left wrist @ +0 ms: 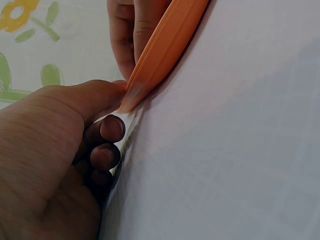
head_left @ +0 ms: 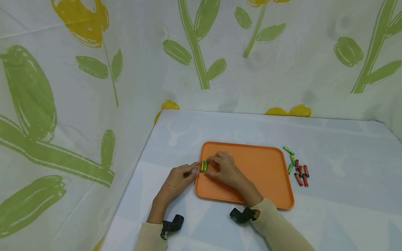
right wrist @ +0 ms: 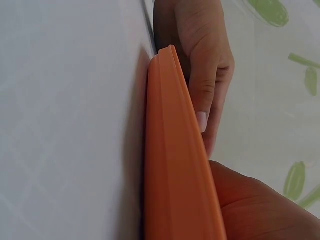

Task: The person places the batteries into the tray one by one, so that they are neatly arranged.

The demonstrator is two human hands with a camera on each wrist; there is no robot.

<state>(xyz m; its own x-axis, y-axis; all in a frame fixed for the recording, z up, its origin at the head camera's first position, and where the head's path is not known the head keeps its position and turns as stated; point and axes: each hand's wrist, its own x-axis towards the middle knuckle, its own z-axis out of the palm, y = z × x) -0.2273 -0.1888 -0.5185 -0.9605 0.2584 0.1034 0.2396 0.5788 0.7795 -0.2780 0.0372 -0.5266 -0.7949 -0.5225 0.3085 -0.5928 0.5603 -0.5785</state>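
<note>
Two green batteries (head_left: 204,166) lie side by side at the left end of the orange tray (head_left: 255,168). My right hand (head_left: 226,170) reaches over the tray and pinches the right-hand battery end to end, index finger at its far end and thumb at its near end. At the left rim is my left hand (head_left: 179,181), its index finger and thumb extended beside the other battery. In the left wrist view, the left thumb (left wrist: 97,95) meets the rim while the other fingertips curl below it. The tray wall hides the batteries from both wrist views.
Right of the tray, several red batteries (head_left: 300,170) and several green batteries (head_left: 288,150) lie loose on the pale patterned table (head_left: 349,194). A flower-printed cloth (head_left: 136,68) hangs behind and to the left of the table.
</note>
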